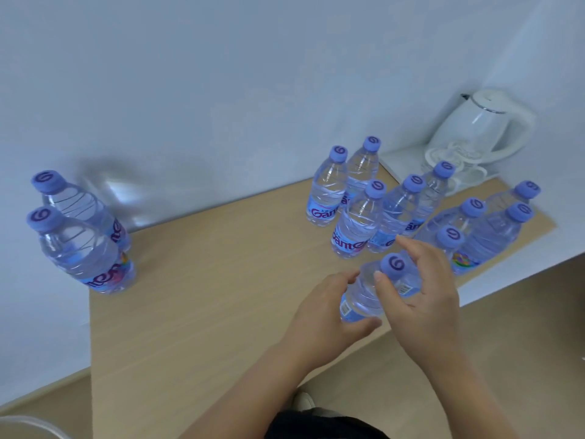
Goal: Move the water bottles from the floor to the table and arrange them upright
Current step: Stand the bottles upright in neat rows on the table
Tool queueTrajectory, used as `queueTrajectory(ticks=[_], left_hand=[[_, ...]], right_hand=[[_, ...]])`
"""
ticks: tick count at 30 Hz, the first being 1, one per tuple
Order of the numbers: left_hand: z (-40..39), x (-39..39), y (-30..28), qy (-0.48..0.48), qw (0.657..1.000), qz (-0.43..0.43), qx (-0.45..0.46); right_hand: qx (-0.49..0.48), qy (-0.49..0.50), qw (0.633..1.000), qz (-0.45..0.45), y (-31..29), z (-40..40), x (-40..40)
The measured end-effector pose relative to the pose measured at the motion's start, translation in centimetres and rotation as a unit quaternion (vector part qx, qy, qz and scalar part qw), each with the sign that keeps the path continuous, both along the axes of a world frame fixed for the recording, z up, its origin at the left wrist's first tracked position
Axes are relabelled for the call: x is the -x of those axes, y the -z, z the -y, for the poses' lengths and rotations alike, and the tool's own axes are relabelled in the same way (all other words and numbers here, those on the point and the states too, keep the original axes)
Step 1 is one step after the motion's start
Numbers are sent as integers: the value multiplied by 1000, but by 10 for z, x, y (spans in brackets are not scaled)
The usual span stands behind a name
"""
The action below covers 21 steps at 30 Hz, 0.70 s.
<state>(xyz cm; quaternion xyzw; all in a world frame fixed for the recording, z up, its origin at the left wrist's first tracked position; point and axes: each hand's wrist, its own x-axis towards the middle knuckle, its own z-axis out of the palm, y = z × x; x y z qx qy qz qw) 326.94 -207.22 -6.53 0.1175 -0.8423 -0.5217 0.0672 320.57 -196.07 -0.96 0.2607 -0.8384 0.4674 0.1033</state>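
Several clear water bottles with purple caps stand upright on the light wooden table (205, 280). Two of them (90, 258) are at its left edge by the wall, and a cluster (357, 223) fills the right side. My left hand (319, 308) grips one more bottle (364, 289) low on its body, near the table's front edge and just in front of the cluster. My right hand (424, 289) hovers beside that bottle's cap with its fingers loosely spread and its thumb at the bottle's shoulder. This hand partly hides another upright bottle (449, 237) behind it.
A white electric kettle (481, 125) sits on a white tray (402, 163) in the far right corner, against the white wall. The wooden floor (506, 318) lies below the table's front edge. Bare tabletop stretches between the two groups of bottles.
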Motion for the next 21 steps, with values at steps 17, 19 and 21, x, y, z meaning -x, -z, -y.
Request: queueTrajectory(ticks=[17,19,21], left_hand=[[-7,33,23,-19,999,27,6],[-5,30,23,-27,999,30,-1],[0,23,22,-37,999,31,-9]], right_hand=[[40,-48,990,125,39,-13,26],[26,-61,992,110,41,-11,25],[12,-75,991,106,41,-7,21]])
